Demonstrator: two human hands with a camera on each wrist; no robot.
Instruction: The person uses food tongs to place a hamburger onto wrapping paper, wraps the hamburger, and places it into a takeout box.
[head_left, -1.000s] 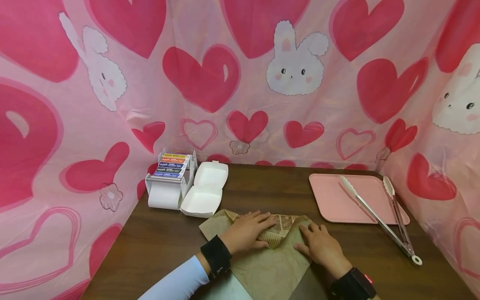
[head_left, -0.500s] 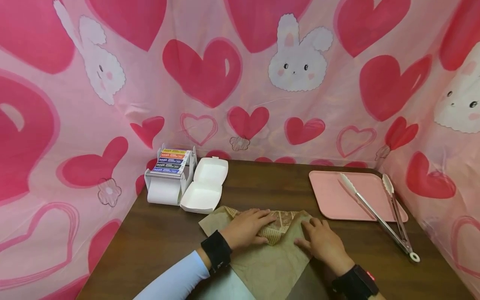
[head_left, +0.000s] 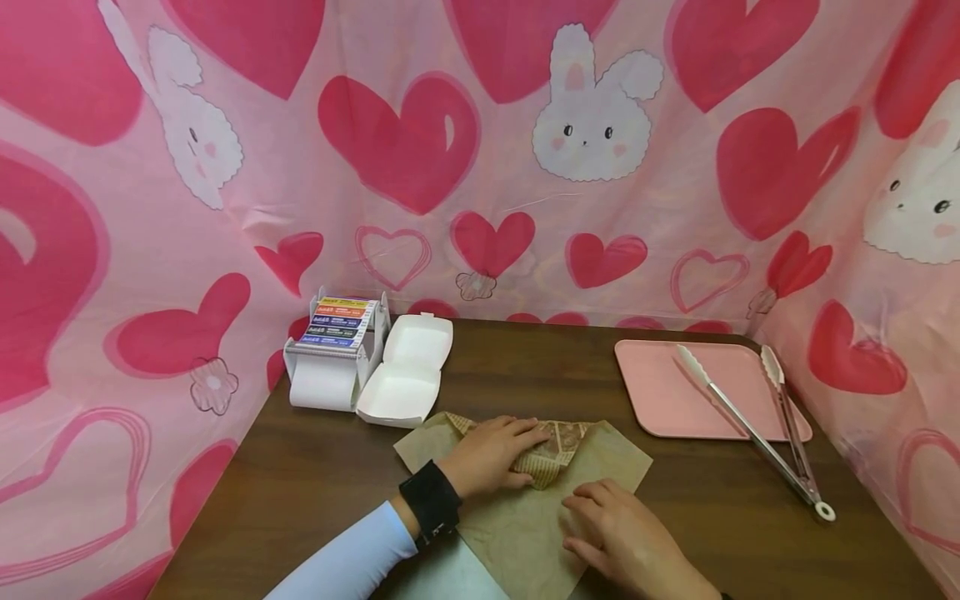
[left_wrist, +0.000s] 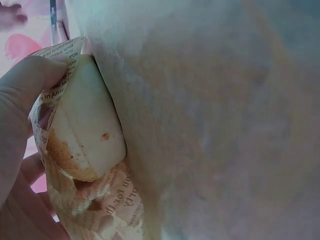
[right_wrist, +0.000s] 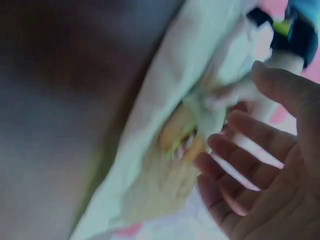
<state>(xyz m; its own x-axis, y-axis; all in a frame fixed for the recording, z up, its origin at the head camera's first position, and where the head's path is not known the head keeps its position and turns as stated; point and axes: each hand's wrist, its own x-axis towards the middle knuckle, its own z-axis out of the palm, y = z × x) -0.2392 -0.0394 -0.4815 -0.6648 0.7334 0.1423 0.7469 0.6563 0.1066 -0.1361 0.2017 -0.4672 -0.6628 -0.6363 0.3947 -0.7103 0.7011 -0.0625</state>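
Observation:
A brown wrapping paper lies on the table, its far edge folded over to show a printed side. A burger with a pale bun sits inside the fold; the right wrist view shows lettuce and filling in the burger, though blurred. My left hand lies over the fold and holds the wrapped burger, thumb on the near side, fingers on the far side. Above the paper's right part is my right hand, fingers loosely bent and spread, holding nothing. Its palm shows in the right wrist view.
A pale sheet lies partly under the paper. An open white clamshell box stands behind it, beside a label dispenser. At the right, metal tongs lie across a pink tray. Heart-patterned cloth walls surround the table.
My right hand has left the right edge of the fold and moved toward me and slightly left; the paper's right corner now lies spread out. My left hand has stayed in place.

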